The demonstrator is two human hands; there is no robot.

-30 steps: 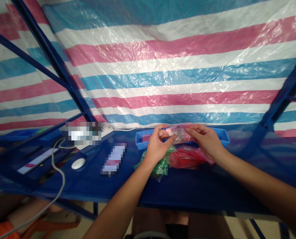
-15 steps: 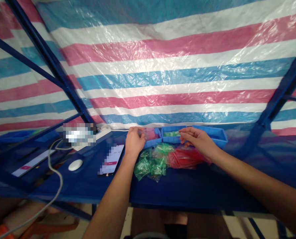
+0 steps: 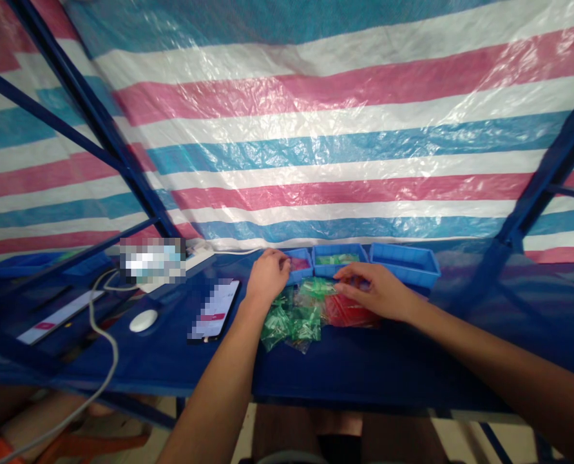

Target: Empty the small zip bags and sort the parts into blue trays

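Note:
My left hand (image 3: pixel 268 278) is at the left blue bin (image 3: pixel 302 276), which holds red pieces. Its fingers are curled, and whatever may lie between them is hidden. My right hand (image 3: pixel 377 291) hovers over or touches a pile of red plastic bags (image 3: pixel 347 312), thumb and fingers apart. Just left of its fingertips lies a green plastic bag (image 3: pixel 315 287). More green bags (image 3: pixel 277 322) with small light pieces inside spread out below my left hand. Behind the pile, the middle blue bin (image 3: pixel 339 265) contains green items.
A third blue bin (image 3: pixel 405 264) stands at the right of the row. On the left are a phone (image 3: pixel 216 309), a white oval object (image 3: pixel 143 320), a power strip (image 3: pixel 202 254) and a white cable (image 3: pixel 115 354). Blue frame posts (image 3: pixel 540 187) and a striped sheet (image 3: pixel 339 148) bound the table.
My right hand has moved down and left from the middle bin to the bags, its fingers spreading. My left hand has shifted slightly right along the left bin.

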